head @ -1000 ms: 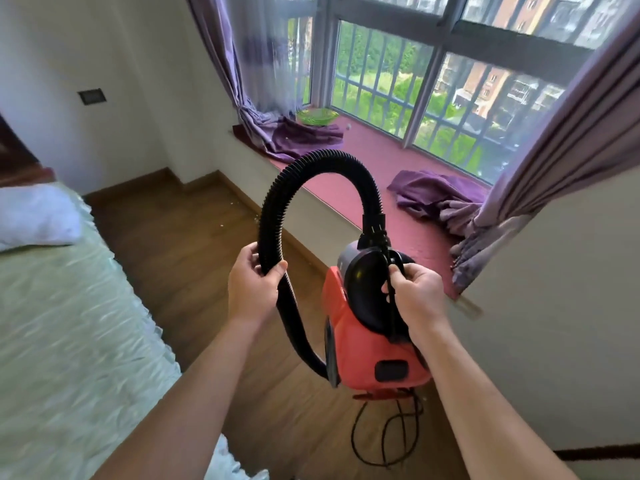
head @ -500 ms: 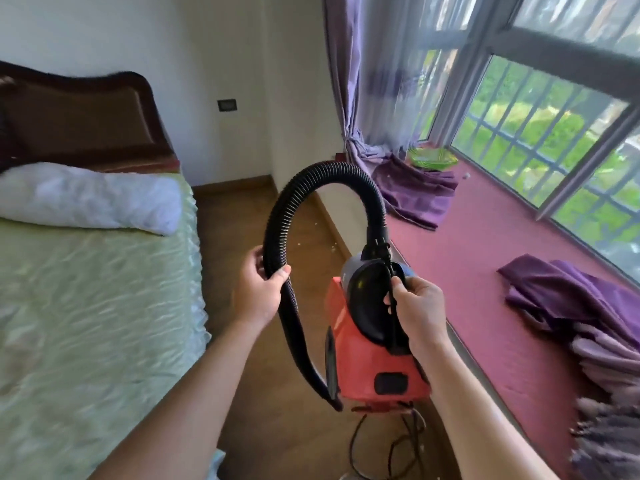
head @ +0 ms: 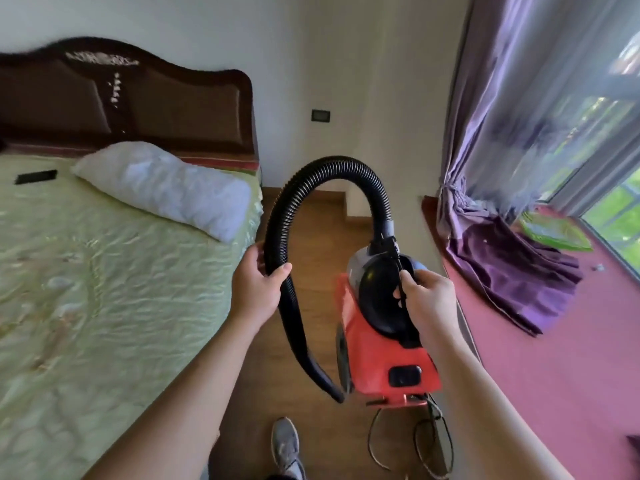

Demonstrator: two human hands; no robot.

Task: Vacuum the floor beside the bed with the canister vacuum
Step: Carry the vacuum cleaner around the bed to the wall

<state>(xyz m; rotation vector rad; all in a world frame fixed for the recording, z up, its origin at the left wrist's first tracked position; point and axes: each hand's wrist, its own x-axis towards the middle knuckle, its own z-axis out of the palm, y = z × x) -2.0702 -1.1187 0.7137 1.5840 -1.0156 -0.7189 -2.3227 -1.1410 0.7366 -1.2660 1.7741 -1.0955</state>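
So far no vacuuming seems to have begun: the canister vacuum [head: 384, 341] hangs in mid-air at centre frame above the wooden floor [head: 311, 341], between the bed [head: 104, 289] at left and the red window ledge [head: 554, 358] at right. The right hand [head: 427, 299] has its fingers clamped on the vacuum's black handle; the left hand [head: 259, 289] has its fingers wrapped round the ribbed black hose [head: 287, 216], which arches upward. Its body is orange-red, cord [head: 429, 441] dangling below.
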